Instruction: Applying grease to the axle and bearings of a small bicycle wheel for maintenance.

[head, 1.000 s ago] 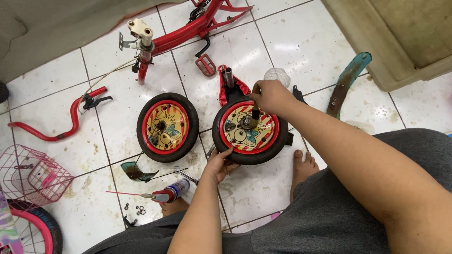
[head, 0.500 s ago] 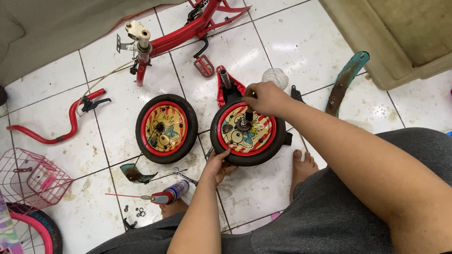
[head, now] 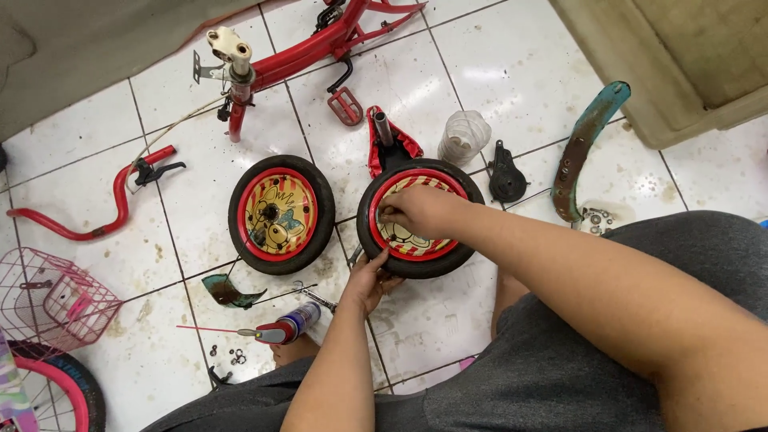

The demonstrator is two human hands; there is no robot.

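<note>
Two small bicycle wheels with black tyres and red-and-yellow discs lie flat on the white tiled floor. My right hand rests on the centre of the right wheel, fingers pinched at its hub. My left hand grips the near rim of the same wheel at its lower left edge. The left wheel lies untouched beside it.
A red bike frame and pedal lie at the back, red handlebar at the left, pink basket and another wheel at bottom left. A spray can, small nuts, a teal fender, a clear plastic cup and a black part surround the wheels.
My right hand has slid from the far edge of the right wheel down onto its hub. My left hand stays on the near rim.
</note>
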